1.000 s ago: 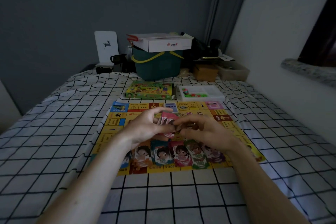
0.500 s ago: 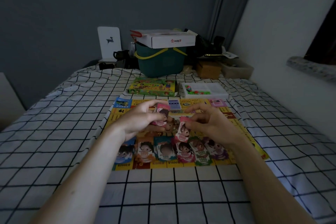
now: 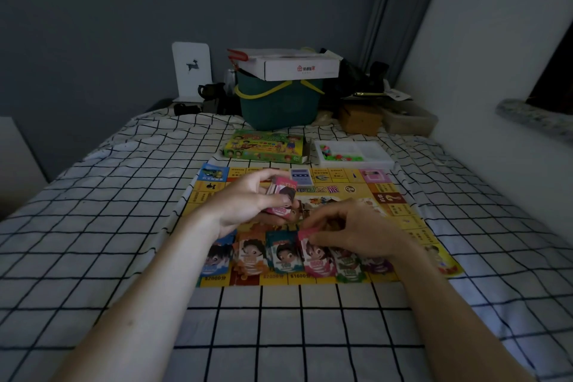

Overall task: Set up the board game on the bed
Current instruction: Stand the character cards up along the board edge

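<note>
— Bedding first: what covers the bed?

— White sheet with a black grid, rumpled toward the far end. The yellow game board lies flat on it, near the middle.

— And the room?

— Dim. Grey-blue wall behind, a grey curtain in the corner, a white wall on the right with a speckled ledge. At the far end of the bed stands a green bucket with a yellow handle, a white carton resting on top. Left of it, a white stand with a small deer mark. A brown box sits to the right.

— Game parts?

— The green game box and a white tray of small coloured pieces lie just beyond the board's far edge.

— Hands?

— The left hand grips a pink stack of cards above the board's centre, fingers curled round it. The right hand pinches a single pink card by its top edge, low over a row of card piles along the board's near edge.
</note>
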